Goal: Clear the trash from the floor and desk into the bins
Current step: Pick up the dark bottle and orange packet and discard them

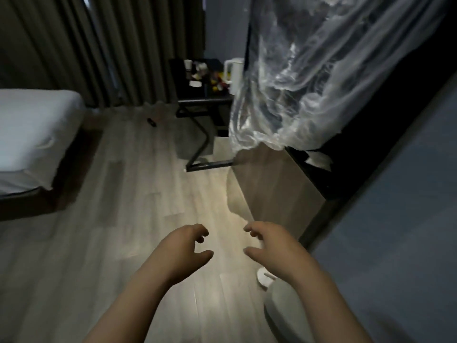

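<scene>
Clear plastic bag (296, 95) hangs over a wood-sided box (272, 189) with crumpled white paper (319, 158) on its dark top, while the left hand (184, 253) and right hand (269, 248) hover loosely curled, empty, above the floor (123, 219).

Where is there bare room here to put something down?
The pale wood-plank floor between the white bed and the wooden cabinet lies mostly bare. The black desk is crowded: small items beside a white kettle.
</scene>
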{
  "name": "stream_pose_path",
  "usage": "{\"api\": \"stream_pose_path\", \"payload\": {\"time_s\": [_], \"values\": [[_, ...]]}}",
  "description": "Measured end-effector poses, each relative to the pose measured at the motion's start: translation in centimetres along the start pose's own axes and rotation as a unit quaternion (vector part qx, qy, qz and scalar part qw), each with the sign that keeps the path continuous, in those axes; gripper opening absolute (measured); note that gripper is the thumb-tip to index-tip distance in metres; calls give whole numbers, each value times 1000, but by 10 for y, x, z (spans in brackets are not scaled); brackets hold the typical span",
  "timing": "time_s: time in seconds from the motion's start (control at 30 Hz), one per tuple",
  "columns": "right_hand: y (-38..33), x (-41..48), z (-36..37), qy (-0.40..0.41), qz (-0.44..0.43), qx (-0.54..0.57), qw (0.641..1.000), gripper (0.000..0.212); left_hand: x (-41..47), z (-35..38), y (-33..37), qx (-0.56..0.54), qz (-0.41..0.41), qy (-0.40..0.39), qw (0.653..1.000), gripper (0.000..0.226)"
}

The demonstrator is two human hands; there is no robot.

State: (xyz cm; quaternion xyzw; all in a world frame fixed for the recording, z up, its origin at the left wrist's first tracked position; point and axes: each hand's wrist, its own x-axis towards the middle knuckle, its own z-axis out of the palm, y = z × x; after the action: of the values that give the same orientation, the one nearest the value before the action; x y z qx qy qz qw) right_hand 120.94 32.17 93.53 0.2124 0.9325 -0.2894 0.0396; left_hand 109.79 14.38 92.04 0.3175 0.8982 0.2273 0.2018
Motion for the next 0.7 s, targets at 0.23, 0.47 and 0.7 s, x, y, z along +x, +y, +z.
{"api": "stream_pose_path", "payload": {"time_s": [0.23,0.47,0.7], "values": [[-49,96,-23,-43,-135,-42,989,45,23,-55,-21,-22,-107,93,990,43],[-74,175,-81,-7,-247,-40,968,45,68,-97,0,-43,-154,186,970,44],[-83,229,-102,3,-297,-10,955,42,101,-124,8,-39,-152,260,953,41]]}}
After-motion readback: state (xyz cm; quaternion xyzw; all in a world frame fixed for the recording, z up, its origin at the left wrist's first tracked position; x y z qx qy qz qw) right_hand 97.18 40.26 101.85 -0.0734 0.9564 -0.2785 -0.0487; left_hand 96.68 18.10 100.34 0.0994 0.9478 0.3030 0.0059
